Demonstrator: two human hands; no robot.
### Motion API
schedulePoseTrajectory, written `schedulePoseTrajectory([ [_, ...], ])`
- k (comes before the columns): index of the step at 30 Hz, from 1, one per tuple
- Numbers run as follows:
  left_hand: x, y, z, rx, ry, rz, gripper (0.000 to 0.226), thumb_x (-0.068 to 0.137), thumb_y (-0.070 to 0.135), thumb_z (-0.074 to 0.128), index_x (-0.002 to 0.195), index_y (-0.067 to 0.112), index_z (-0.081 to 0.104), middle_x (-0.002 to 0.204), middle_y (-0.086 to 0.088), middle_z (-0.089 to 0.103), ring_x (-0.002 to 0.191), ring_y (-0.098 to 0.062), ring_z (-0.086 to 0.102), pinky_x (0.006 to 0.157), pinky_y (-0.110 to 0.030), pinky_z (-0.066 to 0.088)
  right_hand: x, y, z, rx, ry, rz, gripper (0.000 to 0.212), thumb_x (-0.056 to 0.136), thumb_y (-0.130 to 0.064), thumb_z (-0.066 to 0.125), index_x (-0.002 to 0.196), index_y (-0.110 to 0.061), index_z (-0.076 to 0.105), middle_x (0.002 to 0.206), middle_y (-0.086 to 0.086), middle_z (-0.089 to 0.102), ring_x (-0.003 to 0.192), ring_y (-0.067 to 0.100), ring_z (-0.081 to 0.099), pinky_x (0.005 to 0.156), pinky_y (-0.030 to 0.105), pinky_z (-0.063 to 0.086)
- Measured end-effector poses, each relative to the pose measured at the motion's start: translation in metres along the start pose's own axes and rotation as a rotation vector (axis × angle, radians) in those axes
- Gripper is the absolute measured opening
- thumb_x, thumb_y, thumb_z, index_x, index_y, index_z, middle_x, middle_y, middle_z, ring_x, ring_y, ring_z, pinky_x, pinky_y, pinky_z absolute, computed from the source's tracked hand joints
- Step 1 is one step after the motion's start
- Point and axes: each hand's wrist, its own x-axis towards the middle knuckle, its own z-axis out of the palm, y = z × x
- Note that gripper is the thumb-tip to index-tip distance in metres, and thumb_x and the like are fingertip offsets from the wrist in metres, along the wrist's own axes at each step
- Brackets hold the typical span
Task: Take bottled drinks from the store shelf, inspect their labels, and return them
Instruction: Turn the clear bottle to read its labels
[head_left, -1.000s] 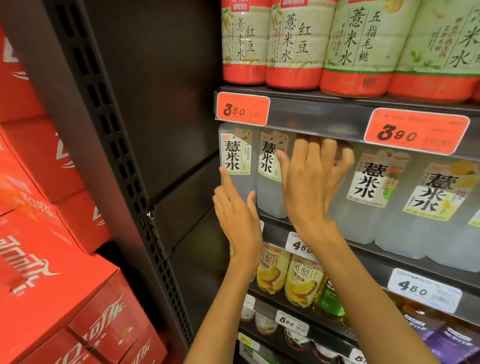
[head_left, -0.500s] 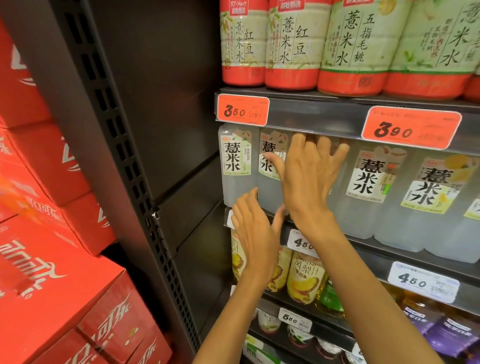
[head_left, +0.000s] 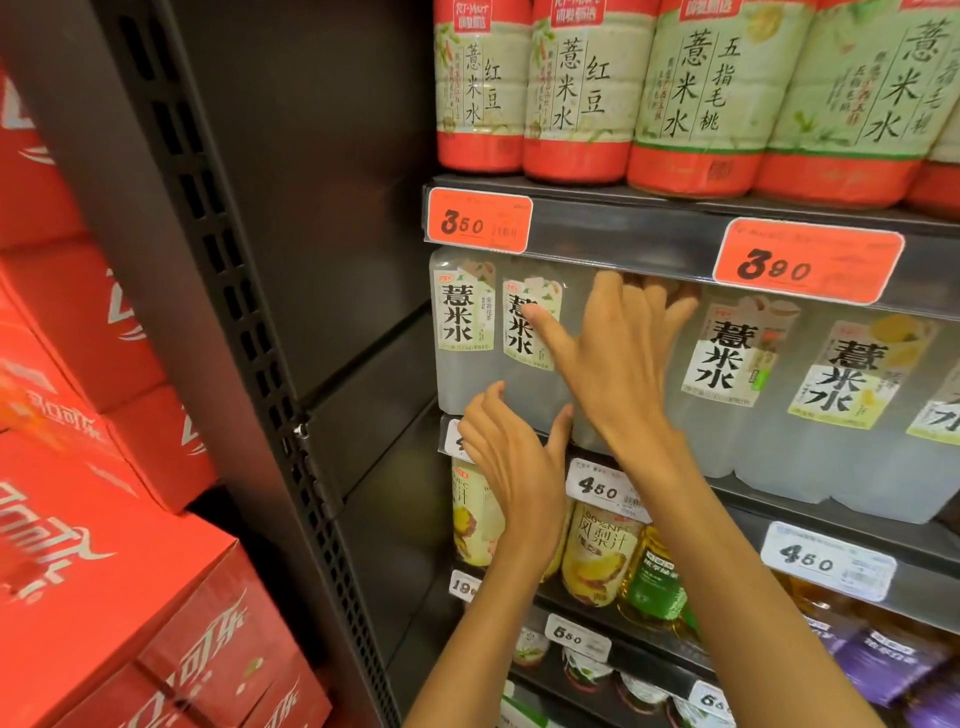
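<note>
The right hand (head_left: 618, 364) reaches to a clear bottle (head_left: 584, 312) in the second shelf row, fingers spread against it; the hand hides most of it, so an actual grip cannot be told. The left hand (head_left: 511, 462) hangs open, empty, below the neighbouring bottles (head_left: 467, 338), covering a price tag (head_left: 457, 441).

The right hand (head_left: 618, 364) spreads flat over a pale bottle (head_left: 587, 426) in the second shelf row, its fingertips up under the shelf edge (head_left: 623, 234); the left hand (head_left: 514, 467) hangs open just below, thumb near the neighbouring labelled bottle (head_left: 524, 338); red cartons (head_left: 104, 519) stack at left.
</note>
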Motion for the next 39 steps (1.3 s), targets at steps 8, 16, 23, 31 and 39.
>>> schedulePoseTrajectory([
  [8, -0.007, -0.004, 0.003, 0.001, 0.007, 0.046, 0.066, 0.086, 0.028, 0.068, 0.138, 0.001, 0.038, 0.132, -0.016, 0.044, 0.123, -0.029, 0.038, 0.103, -0.041, 0.032, 0.004, -0.001, 0.003, -0.284, -0.175, -0.026, 0.057, 0.08, -0.07, 0.049, 0.074, -0.014, 0.051, 0.069, 0.009, 0.063, 0.076, 0.026, 0.052, 0.078, 0.041, 0.027],
  [16, -0.008, -0.008, 0.001, -0.119, 0.031, 0.021, 0.074, 0.077, 0.03, 0.076, 0.134, 0.0, 0.039, 0.131, -0.015, 0.043, 0.122, -0.028, 0.037, 0.104, -0.035, 0.03, 0.006, -0.008, 0.001, 0.093, -0.115, 0.133, 0.065, 0.082, -0.051, 0.067, 0.056, -0.021, 0.016, 0.052, -0.008, 0.024, 0.063, 0.02, 0.03, 0.063, 0.031, 0.002],
  [23, -0.014, -0.005, -0.007, -0.186, 0.018, -0.012, 0.092, 0.066, 0.036, 0.084, 0.138, 0.005, 0.035, 0.129, -0.01, 0.047, 0.119, -0.024, 0.042, 0.103, -0.033, 0.037, 0.004, -0.001, -0.003, 0.114, -0.07, 0.038, 0.051, 0.091, -0.049, 0.057, 0.063, -0.013, 0.035, 0.056, 0.003, 0.039, 0.063, 0.021, 0.033, 0.067, 0.034, 0.013],
  [31, -0.038, -0.017, -0.037, -0.247, 0.068, -0.018, 0.081, 0.063, 0.022, 0.087, 0.127, 0.009, 0.039, 0.113, 0.001, 0.038, 0.099, 0.014, 0.041, 0.068, 0.003, 0.039, -0.007, 0.006, -0.013, -0.144, -0.15, -0.205, 0.062, 0.092, -0.062, 0.034, 0.085, -0.006, 0.06, 0.084, 0.01, 0.06, 0.083, 0.026, 0.051, 0.083, 0.041, 0.022],
  [39, -0.077, -0.03, -0.086, -0.262, 0.012, -0.024, 0.079, 0.057, 0.052, 0.077, 0.119, 0.041, 0.029, 0.114, 0.011, 0.037, 0.11, 0.005, 0.046, 0.074, -0.012, 0.048, -0.052, -0.025, -0.032, 0.782, -0.441, 0.19, 0.052, 0.082, -0.048, 0.066, 0.119, -0.019, 0.045, 0.117, 0.001, 0.058, 0.107, 0.013, 0.058, 0.087, 0.025, 0.048],
])
